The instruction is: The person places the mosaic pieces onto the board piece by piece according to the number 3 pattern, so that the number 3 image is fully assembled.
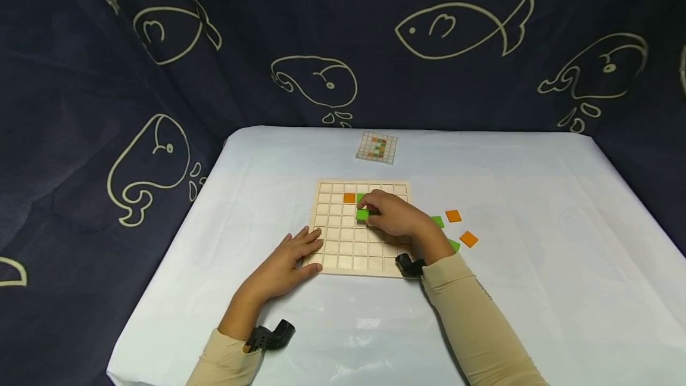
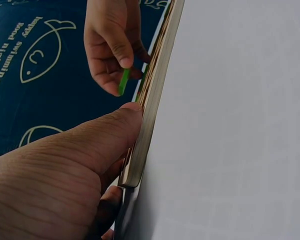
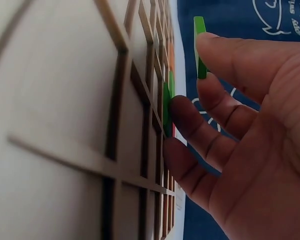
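A wooden grid board (image 1: 343, 255) lies in the middle of the table. One orange tile (image 1: 349, 198) sits in its second row, with a green tile (image 3: 167, 107) seated beside it. My right hand (image 1: 368, 210) hovers over the upper middle of the board and pinches a second green tile (image 1: 362, 214) at its fingertips; in the right wrist view this tile (image 3: 199, 47) stands clear of the grid. My left hand (image 1: 308, 249) lies flat on the board's lower left edge, thumb (image 2: 115, 130) against the rim of the board (image 2: 150, 100).
Loose tiles lie right of the board: green (image 1: 437, 221), orange (image 1: 453, 215), orange (image 1: 468, 239) and green (image 1: 454, 246). A small pattern card (image 1: 377, 147) rests near the table's far edge. Dark fish-print cloth (image 1: 161, 76) surrounds the white table.
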### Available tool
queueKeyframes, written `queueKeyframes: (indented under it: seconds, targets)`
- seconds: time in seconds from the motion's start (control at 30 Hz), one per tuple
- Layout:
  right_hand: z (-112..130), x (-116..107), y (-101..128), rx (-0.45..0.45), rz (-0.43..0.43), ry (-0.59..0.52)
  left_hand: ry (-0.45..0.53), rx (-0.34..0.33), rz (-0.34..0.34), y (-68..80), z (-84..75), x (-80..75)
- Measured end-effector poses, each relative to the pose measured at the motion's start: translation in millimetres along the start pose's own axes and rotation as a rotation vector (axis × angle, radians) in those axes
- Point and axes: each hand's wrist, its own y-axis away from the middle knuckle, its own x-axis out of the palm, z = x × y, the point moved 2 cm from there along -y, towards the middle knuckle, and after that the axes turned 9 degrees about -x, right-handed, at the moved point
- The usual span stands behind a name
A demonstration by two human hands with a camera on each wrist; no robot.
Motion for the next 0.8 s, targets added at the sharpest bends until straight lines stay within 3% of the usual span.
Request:
queueKeyframes:
  seconds: [0.8]
  targets:
    - [2.9,12.2,-9.0,-0.006,0.017,0.112,0.003,-0.003,-0.005,0.1,-1.7,-0.7]
